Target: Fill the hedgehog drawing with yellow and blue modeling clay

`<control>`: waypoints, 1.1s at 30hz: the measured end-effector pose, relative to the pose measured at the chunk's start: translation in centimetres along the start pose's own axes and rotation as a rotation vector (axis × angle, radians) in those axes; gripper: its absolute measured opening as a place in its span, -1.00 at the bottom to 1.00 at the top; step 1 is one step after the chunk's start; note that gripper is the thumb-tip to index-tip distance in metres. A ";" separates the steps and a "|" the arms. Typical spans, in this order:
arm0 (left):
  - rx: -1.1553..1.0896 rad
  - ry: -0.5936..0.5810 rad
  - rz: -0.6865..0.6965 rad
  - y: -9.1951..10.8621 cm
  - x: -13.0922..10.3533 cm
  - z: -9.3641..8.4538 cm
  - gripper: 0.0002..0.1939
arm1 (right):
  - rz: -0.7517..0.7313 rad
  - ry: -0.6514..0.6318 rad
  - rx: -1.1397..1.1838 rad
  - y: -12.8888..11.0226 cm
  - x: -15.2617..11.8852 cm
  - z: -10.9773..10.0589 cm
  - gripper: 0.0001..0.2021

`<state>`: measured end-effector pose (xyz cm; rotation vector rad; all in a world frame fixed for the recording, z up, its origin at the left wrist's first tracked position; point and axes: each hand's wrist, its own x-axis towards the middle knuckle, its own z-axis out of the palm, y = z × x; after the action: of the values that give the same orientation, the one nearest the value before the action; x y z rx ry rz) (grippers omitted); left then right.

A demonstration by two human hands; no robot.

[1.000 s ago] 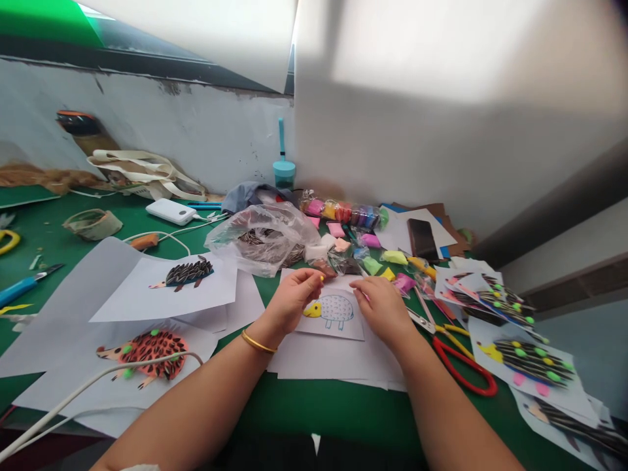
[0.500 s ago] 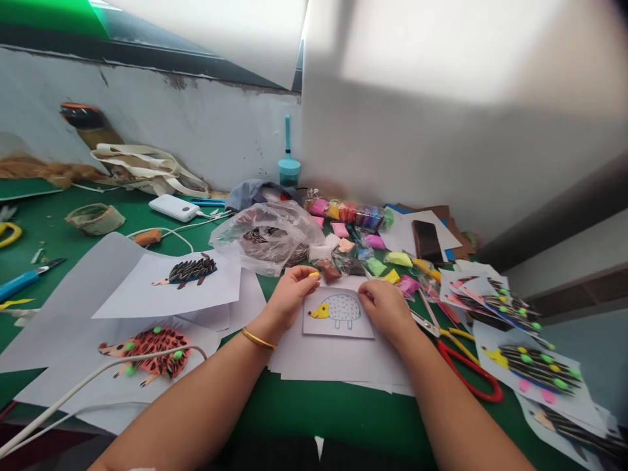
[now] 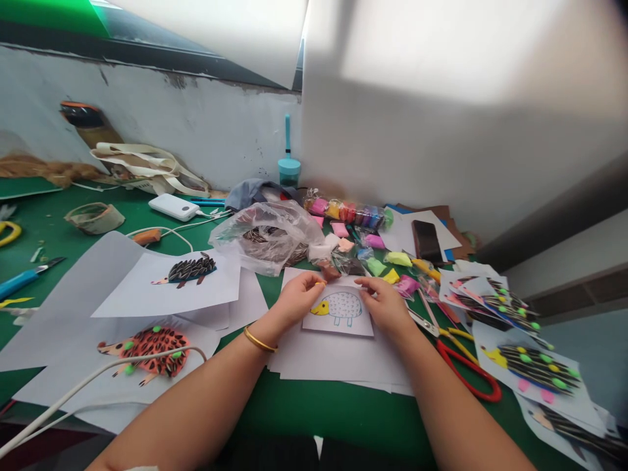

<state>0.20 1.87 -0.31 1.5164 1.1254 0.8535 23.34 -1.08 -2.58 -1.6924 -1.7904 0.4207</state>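
Leftmost, a coral hedgehog picture (image 3: pixel 159 350) is lying under a white cable (image 3: pixel 98 377), and a clear bag of striped seeds (image 3: pixel 294 226) is sitting beyond the papers. The left hand (image 3: pixel 297 298) is pinching a small yellow bit (image 3: pixel 320 284) between thumb and fingertips, above the left side of the yellow-faced drawing (image 3: pixel 338 324). That drawing is resting on white sheets (image 3: pixel 333 360) between both hands. The right hand (image 3: pixel 386 306) is hovering or resting by its right edge, fingers curling; whether they are gripping anything, I cannot tell. Red-and-yellow scissors (image 3: pixel 466 373) are lying farther right.

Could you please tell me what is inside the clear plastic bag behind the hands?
Inside the clear plastic bag are dark striped seeds, seen through its opening and its thin side. Crumpled plastic covers part of the pile, so I cannot tell what lies beneath.
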 end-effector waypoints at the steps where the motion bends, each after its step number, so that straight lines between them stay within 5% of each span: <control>1: 0.040 -0.002 0.015 -0.1 0.0 0.1 -0.79 | 0.013 -0.004 -0.008 0.0 0.0 0.0 -0.67; 8: 0.219 0.007 0.101 -1.0 -0.2 0.5 -0.82 | 0.097 -0.048 -0.076 -0.1 0.1 -0.4 -0.60; 17: 0.369 -0.010 0.151 -0.6 -0.6 0.3 -0.81 | 0.017 -0.051 -0.205 -0.8 0.4 0.3 -0.65; 33: 0.040 0.080 0.105 0.2 -0.3 -0.5 -0.64 | -0.072 -0.082 -0.268 0.1 -0.2 -0.4 -0.63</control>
<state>-0.25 1.75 0.01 1.5970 1.1348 0.9758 23.68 -1.31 -2.38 -1.8046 -2.0349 0.2295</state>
